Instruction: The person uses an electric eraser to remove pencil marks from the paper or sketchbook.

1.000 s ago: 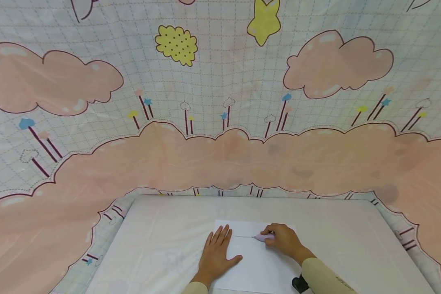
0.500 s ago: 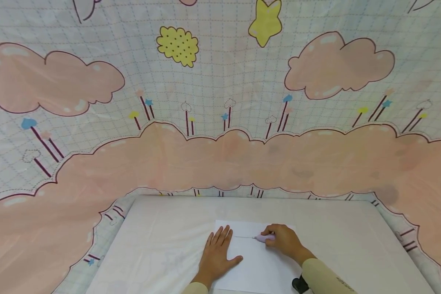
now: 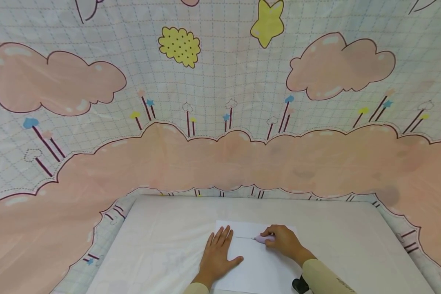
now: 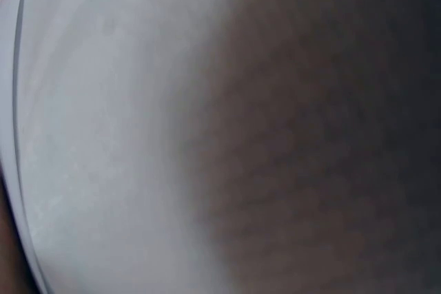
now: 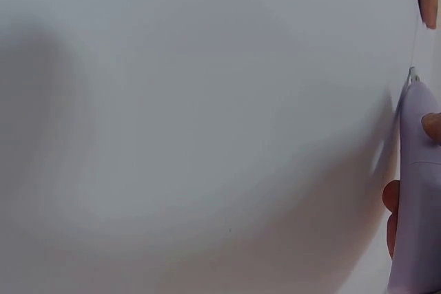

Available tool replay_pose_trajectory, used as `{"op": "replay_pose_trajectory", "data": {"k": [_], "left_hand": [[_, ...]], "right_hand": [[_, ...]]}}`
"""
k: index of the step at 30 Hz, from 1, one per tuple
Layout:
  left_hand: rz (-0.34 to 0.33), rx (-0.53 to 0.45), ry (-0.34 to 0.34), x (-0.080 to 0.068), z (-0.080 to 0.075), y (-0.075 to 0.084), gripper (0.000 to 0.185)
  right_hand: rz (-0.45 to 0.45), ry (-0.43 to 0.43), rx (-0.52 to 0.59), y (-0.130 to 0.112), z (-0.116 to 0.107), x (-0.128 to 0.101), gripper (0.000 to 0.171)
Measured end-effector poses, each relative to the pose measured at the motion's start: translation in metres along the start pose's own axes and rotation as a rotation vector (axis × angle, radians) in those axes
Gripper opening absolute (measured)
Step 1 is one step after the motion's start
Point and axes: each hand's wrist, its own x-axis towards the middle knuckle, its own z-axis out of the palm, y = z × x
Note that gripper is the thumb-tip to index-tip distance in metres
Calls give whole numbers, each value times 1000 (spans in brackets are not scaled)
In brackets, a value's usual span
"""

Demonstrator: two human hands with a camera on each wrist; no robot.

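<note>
A white sheet of paper (image 3: pixel 250 269) lies on the white table, with a thin straight line (image 3: pixel 243 237) across its upper part. My left hand (image 3: pixel 217 255) rests flat on the sheet's left side, fingers straight and thumb spread. Between the thumb and fingers of my right hand (image 3: pixel 284 241) is a lavender, thick-bodied, pen-shaped tool (image 3: pixel 266 239), its tip pointing left at the line's right end. The right wrist view shows the tool's body (image 5: pixel 420 204) and small metal tip (image 5: pixel 413 74) close up, at the paper. The left wrist view is mostly blurred.
The white tabletop (image 3: pixel 161 228) extends around the sheet on both sides. A black rounded object (image 3: pixel 299 284) sits beside the right sleeve. Behind the table hangs a patterned cloth (image 3: pixel 220 163) with clouds and stars.
The head view has shifted very slightly. Both hands, the pen-shaped tool and the sheet keep nearly the same places, and the line looks about the same length.
</note>
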Motion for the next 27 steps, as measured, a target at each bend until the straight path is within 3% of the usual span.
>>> {"op": "replay_pose_trajectory", "data": {"k": [10, 27], "left_hand": [[10, 0, 46, 0, 3, 0, 92], [-22, 17, -21, 1, 4, 1, 94]], "right_hand": [[17, -17, 30, 1, -2, -1, 18], [23, 3, -15, 4, 1, 2, 15]]}}
